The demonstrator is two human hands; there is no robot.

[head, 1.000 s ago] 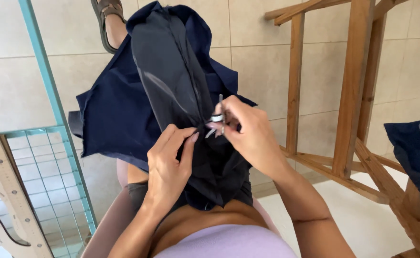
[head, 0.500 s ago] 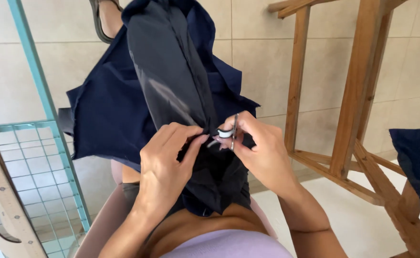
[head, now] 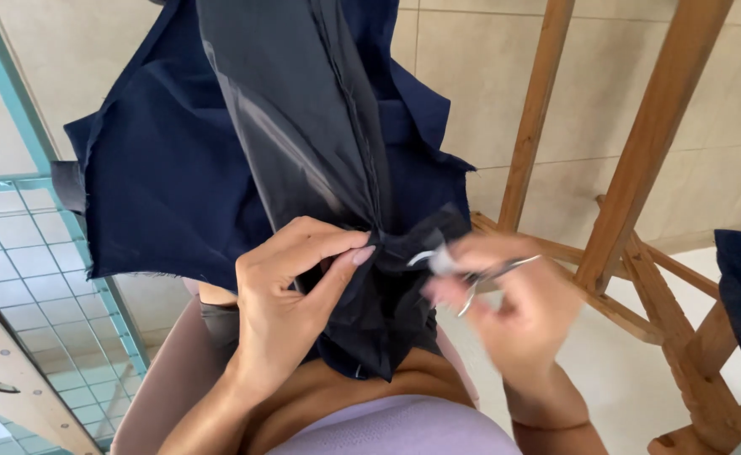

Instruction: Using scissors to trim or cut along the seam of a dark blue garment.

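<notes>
L hand (head: 282,291) fingers pinched on dark navy fabric (head: 185,177) seam, mid-frame. R hand (head: 505,307) blurred, fingers clamped on small thread snips (head: 463,270). Trimming unfinished imo.

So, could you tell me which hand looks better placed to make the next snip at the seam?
Probably the right hand: it holds the small snips with tips near the seam, while the left hand pinches the dark fabric.

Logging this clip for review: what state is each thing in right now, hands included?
Left hand: pinching the dark fabric at the seam.
Right hand: blurred, holding small metal snips.
Snips: held at the fabric; open or shut unclear.
Dark fabric: draped over the lap, bunched at the pinch.
Wooden frame: standing upright.
</notes>
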